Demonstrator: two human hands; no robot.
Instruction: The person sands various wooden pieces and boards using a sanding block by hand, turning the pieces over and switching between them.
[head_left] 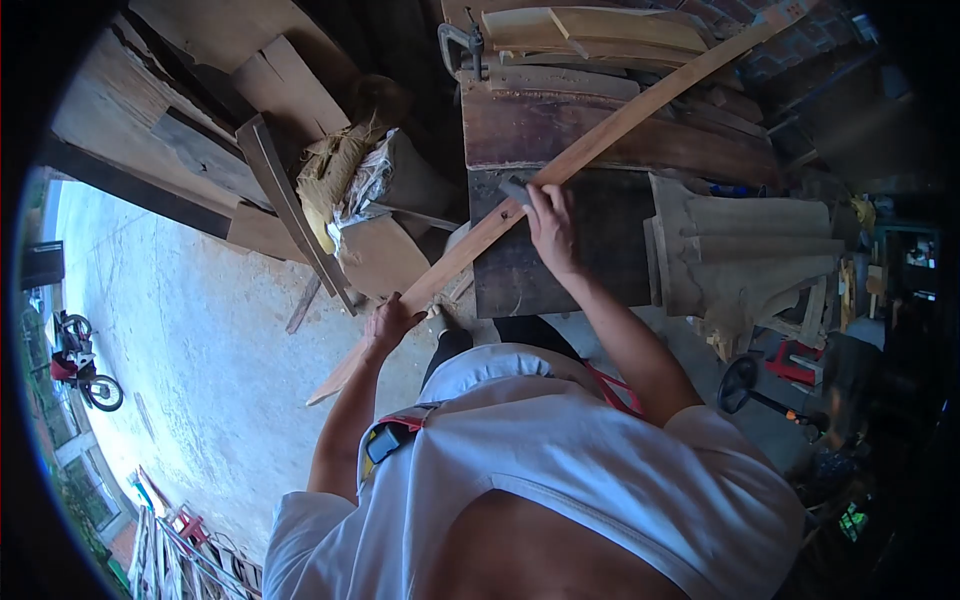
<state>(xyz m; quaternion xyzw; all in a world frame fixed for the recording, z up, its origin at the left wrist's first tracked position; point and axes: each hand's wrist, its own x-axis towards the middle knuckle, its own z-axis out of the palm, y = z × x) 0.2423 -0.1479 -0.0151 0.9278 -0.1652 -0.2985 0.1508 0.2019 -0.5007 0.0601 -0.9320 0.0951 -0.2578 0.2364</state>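
Stands at a dark-topped workbench (570, 275), with a long wooden plank (640, 110) slanting over it from the far right side to past the near left edge. Clasps the plank toward its lower-left end with the left hand (391, 326), and with the right hand (552, 228) pinches a small grey block (516, 190) at the plank's face, just beside a dark spot (505, 215).

Motorbike (82, 358) at far left; yellowish sack (328, 178) beside leaning plank (287, 210).

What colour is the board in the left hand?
The board is light brown, best in head view.
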